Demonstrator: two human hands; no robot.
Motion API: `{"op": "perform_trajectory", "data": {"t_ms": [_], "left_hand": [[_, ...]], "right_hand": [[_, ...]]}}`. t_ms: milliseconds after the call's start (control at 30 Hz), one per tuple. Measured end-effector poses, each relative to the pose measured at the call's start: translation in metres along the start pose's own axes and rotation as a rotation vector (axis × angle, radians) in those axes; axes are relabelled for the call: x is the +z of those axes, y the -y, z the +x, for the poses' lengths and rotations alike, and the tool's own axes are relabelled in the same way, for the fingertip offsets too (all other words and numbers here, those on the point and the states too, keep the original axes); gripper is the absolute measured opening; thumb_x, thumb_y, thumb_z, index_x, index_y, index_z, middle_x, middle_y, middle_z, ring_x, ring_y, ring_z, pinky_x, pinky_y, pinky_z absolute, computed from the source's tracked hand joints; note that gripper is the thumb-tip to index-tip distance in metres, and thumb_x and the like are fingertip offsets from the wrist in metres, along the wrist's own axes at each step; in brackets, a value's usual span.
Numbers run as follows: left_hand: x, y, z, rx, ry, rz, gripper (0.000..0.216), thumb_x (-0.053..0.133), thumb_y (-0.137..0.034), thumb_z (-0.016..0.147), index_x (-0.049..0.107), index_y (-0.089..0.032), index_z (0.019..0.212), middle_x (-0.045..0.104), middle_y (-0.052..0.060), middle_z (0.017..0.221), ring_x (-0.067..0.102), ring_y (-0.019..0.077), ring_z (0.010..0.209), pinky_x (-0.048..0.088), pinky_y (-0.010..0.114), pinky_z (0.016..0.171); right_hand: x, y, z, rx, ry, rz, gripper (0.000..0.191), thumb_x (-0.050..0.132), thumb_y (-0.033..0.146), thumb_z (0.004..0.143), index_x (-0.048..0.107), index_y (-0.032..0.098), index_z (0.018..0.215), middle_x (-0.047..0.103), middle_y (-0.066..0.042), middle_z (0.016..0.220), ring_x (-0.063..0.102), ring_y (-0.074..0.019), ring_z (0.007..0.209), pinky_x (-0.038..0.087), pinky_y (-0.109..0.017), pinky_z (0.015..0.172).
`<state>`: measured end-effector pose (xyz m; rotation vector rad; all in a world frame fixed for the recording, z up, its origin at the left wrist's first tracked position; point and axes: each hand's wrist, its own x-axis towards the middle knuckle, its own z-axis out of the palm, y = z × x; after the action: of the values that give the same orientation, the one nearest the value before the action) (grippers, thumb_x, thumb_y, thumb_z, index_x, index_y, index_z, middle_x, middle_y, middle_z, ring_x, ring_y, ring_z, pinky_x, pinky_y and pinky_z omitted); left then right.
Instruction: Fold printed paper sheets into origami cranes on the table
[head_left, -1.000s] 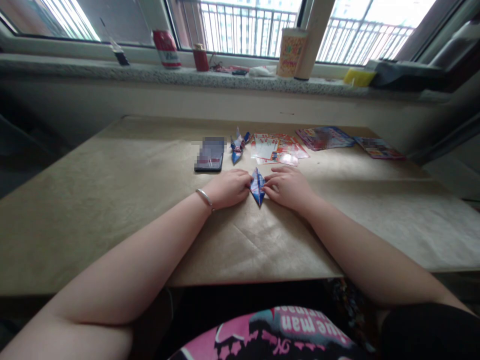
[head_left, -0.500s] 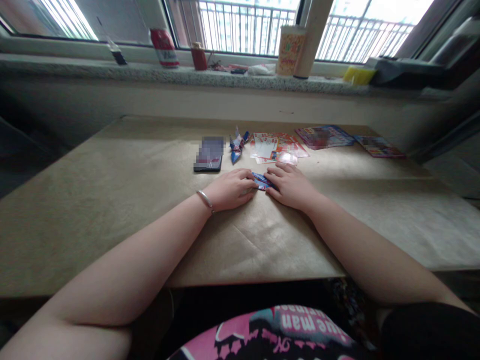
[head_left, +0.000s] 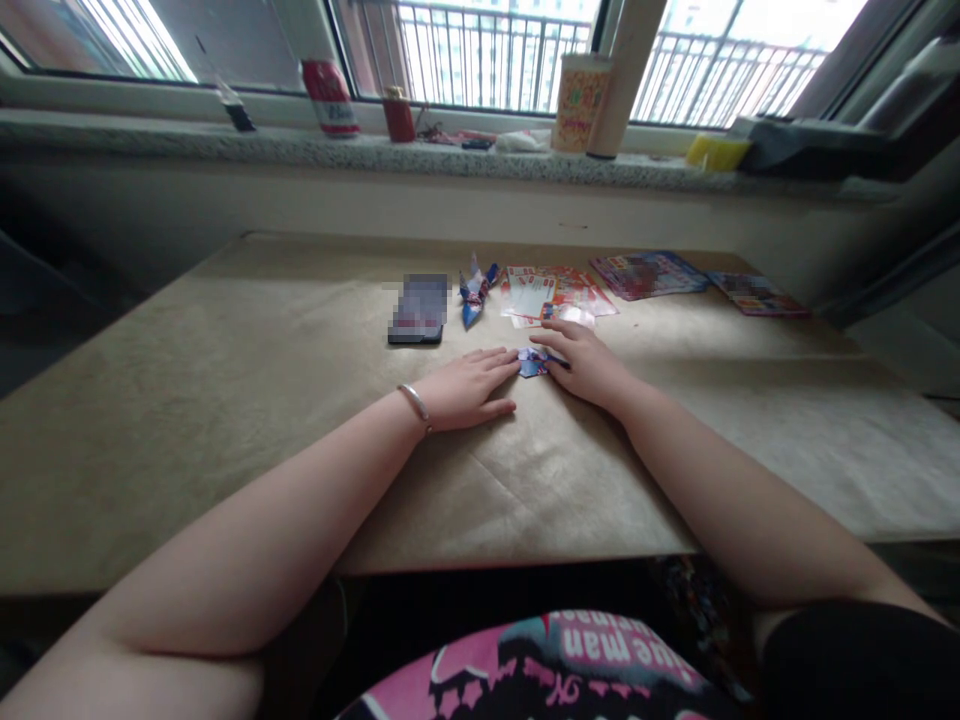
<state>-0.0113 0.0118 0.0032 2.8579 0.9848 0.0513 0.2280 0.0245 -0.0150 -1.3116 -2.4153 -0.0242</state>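
Note:
A small folded paper (head_left: 533, 362), blue and white with printed patterns, lies on the table between my hands. My left hand (head_left: 472, 385) rests flat on the tabletop, palm down, its fingers stretched and its thumb apart; the fingertips reach the paper's left edge. At the other end, my right hand (head_left: 589, 365) has its thumb and a finger closed on the paper's right side, while its upper fingers extend over the table. How firmly it grips is partly hidden. Beyond my hands stands a folded paper crane (head_left: 476, 292) in blue, white and red.
A phone (head_left: 418, 308) lies left of the crane. Behind my right hand are orange-and-white printed sheets (head_left: 532, 292), with purple-blue printed sheets (head_left: 649, 274) and a smaller stack (head_left: 757, 293) further right. A can (head_left: 330, 98) and a patterned cup (head_left: 581, 103) stand on the windowsill (head_left: 450, 155).
My left hand has let go of the paper, flattened and spread its thumb. The paper has turned over or been refolded, showing more white. My right hand has shifted slightly right.

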Motion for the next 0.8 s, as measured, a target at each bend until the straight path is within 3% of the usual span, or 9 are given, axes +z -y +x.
{"op": "perform_trajectory", "data": {"t_ms": [67,200,467,600,800], "left_hand": [[0.002,-0.001,0.000,-0.004,-0.036,0.007,0.060,0.046,-0.046,0.095,0.040,-0.013,0.145,0.033,0.015,0.155,0.033,0.0264,0.142,0.026,0.038,0.117],[0.003,-0.005,0.000,-0.044,-0.160,0.064,0.048,0.049,-0.043,0.094,0.053,-0.018,0.135,0.054,0.011,0.137,0.046,0.0263,0.128,0.033,0.040,0.111],[-0.006,-0.012,0.001,-0.190,-0.214,0.126,0.033,0.046,-0.031,0.094,0.072,-0.014,0.105,0.068,0.011,0.104,0.062,0.0226,0.100,0.048,0.034,0.091],[-0.007,-0.015,0.001,-0.236,-0.197,0.139,0.035,0.043,-0.032,0.095,0.072,-0.015,0.104,0.069,0.009,0.105,0.065,0.0218,0.096,0.050,0.032,0.083],[-0.013,-0.019,-0.001,-0.301,-0.184,0.212,0.035,0.041,-0.036,0.095,0.071,-0.020,0.104,0.070,0.006,0.105,0.068,0.0233,0.088,0.047,0.032,0.065]], "right_hand": [[-0.002,0.003,0.001,-0.065,-0.027,0.032,0.033,0.052,0.018,0.088,0.070,0.022,0.116,0.064,-0.009,0.128,0.055,-0.0235,0.120,0.043,-0.041,0.106],[-0.005,0.010,0.002,-0.099,0.015,0.018,0.030,0.052,0.015,0.087,0.076,0.021,0.105,0.073,-0.007,0.105,0.062,-0.0220,0.103,0.047,-0.037,0.097],[-0.018,0.004,0.000,0.088,0.102,-0.023,0.021,0.059,0.022,0.084,0.078,0.021,0.094,0.073,-0.005,0.099,0.066,-0.0188,0.088,0.049,-0.030,0.077],[-0.024,0.002,0.001,0.123,0.144,-0.032,0.020,0.059,0.021,0.084,0.077,0.020,0.092,0.072,-0.006,0.097,0.063,-0.0155,0.075,0.047,-0.028,0.072],[-0.025,0.004,0.001,0.140,0.148,-0.033,0.018,0.059,0.019,0.083,0.077,0.018,0.089,0.070,-0.007,0.093,0.061,-0.0149,0.073,0.046,-0.027,0.073]]}}
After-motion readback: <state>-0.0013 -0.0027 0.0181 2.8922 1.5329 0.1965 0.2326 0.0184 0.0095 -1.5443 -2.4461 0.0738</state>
